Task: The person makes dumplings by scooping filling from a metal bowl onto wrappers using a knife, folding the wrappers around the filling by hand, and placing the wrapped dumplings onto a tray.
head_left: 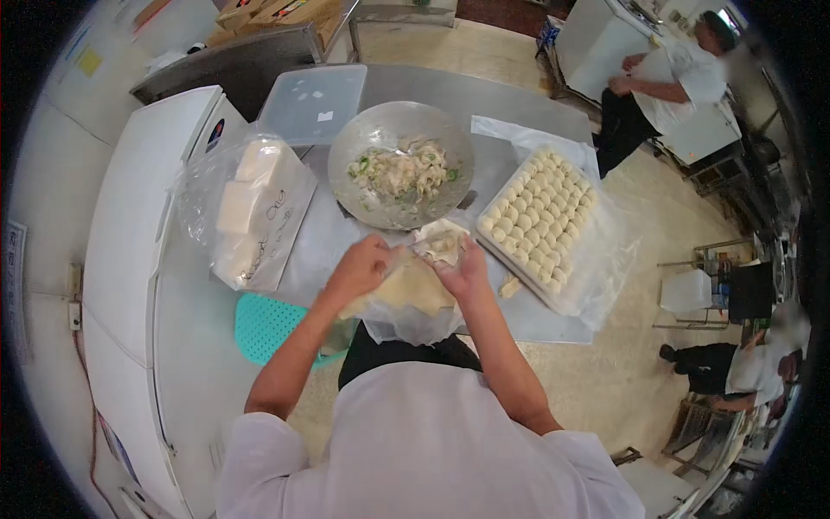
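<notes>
At the near edge of a metal tabletop [415, 86], a person's right hand [464, 268] holds an open wrapper [443, 241] with filling in it, the fingers clamped on its right side. The left hand [363, 266] is raised just left of the wrapper, its fingers curled; whether they grip anything is too blurred to tell. Below both hands, pale sheets [415, 285] lie on clear plastic [406, 324] that hangs over the near edge.

Just beyond the hands, a wide metal bowl [346, 143] holds a pale mixture [402, 169] flecked with green. Toward the tabletop's right edge, a tray [555, 301] bears close rows of round, pale dumplings [536, 216], with a plastic sheet [605, 268] spread beneath and around it. A small pale piece [510, 287] rests just beside the tray's near left side. Toward the left edge, white blocks [240, 208] sit in a clear bag [197, 195] with handwriting on it, and a translucent lid [316, 104] lies by the far left corner.

A teal perforated seat [268, 329] shows below the near left corner, beside a white freezer [138, 233]. Beyond the far right corner stands a co-worker [683, 78] in a white shirt; a second person [752, 368] is well apart, off to the right.
</notes>
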The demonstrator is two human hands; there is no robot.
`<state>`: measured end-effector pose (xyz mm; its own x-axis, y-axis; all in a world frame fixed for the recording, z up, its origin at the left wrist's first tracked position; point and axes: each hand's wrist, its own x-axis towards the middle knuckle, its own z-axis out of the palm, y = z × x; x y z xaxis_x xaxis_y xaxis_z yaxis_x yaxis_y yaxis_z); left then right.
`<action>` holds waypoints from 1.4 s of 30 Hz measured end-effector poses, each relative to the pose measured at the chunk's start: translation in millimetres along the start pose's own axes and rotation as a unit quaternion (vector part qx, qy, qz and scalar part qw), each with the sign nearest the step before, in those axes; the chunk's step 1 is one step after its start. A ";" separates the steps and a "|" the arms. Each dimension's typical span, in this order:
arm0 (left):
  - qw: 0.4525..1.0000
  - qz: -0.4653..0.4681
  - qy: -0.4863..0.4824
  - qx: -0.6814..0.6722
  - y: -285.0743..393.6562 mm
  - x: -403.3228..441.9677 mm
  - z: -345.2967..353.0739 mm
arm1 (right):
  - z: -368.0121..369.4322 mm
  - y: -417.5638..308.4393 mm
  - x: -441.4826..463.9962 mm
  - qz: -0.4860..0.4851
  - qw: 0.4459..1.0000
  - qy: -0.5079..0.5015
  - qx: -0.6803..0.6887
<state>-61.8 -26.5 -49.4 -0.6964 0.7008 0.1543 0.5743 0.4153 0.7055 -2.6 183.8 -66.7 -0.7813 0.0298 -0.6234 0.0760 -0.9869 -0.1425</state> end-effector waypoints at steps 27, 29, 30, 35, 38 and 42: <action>0.996 -0.014 0.091 0.017 73.1 -19.9 -1.3 | 20.1 -4.6 -32.0 -0.162 0.968 -0.155 -0.116; 0.998 -0.022 0.064 0.010 69.5 -21.1 -11.5 | 17.0 -3.6 -49.3 -0.142 0.961 -0.199 -0.132; 0.997 -0.041 0.068 -0.016 80.2 -22.7 -28.5 | 15.2 -2.2 -54.3 -0.113 0.952 -0.242 -0.149; 0.996 -0.074 -0.010 -0.053 91.8 -37.9 -56.2 | 10.0 18.2 -62.2 -0.310 0.754 -0.108 -0.569; 0.994 -0.056 -0.095 0.011 87.6 -45.6 -68.8 | -10.3 31.8 -47.9 -0.400 0.600 -0.087 -0.688; 0.993 -0.109 0.029 -0.031 75.0 -48.9 -105.5 | -31.0 35.4 -46.3 -0.203 0.821 -0.075 -0.528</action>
<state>-30.0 -90.7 69.0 -0.8257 0.5632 0.0316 0.3807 0.5150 0.7680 55.5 152.3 -66.7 -0.9368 0.2235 -0.2694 0.2235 -0.2105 -0.9517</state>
